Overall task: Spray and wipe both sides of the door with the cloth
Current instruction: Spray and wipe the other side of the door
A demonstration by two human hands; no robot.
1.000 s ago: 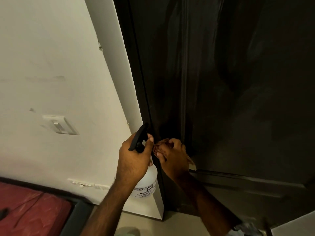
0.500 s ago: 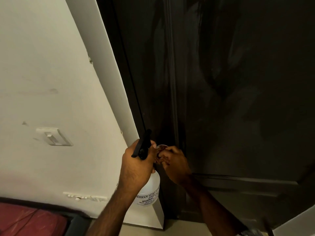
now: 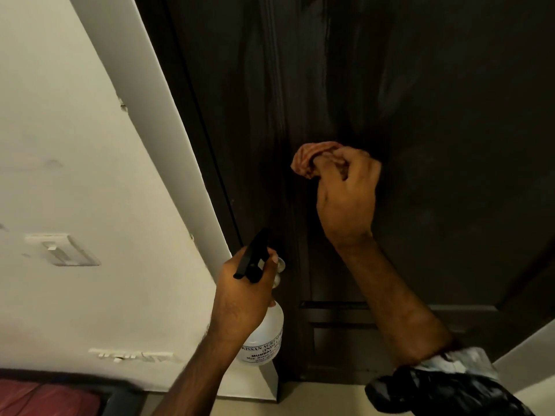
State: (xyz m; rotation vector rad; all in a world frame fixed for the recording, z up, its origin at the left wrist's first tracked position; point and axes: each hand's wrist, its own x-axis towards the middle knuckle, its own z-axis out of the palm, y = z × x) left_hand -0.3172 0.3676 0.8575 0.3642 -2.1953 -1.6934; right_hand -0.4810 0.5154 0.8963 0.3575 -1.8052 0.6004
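Observation:
A dark brown door [image 3: 435, 121] fills the right and middle of the head view, with faint streaks on its upper face. My right hand [image 3: 348, 199] presses a bunched reddish-orange cloth [image 3: 312, 159] against the door at mid height. My left hand [image 3: 243, 295] grips a clear spray bottle [image 3: 265, 337] with a black trigger head [image 3: 253, 258], held low beside the door's left edge; its nozzle points toward the door.
A pale wall [image 3: 75, 145] with a white switch plate [image 3: 61, 249] stands on the left, next to the light door frame [image 3: 168, 145]. A red mat [image 3: 45, 399] lies on the floor at bottom left. A rolled dark sleeve [image 3: 444, 385] shows at bottom right.
My right hand has left the bottle's nozzle and risen up the door with the cloth. The left hand with the bottle stays low near the door edge.

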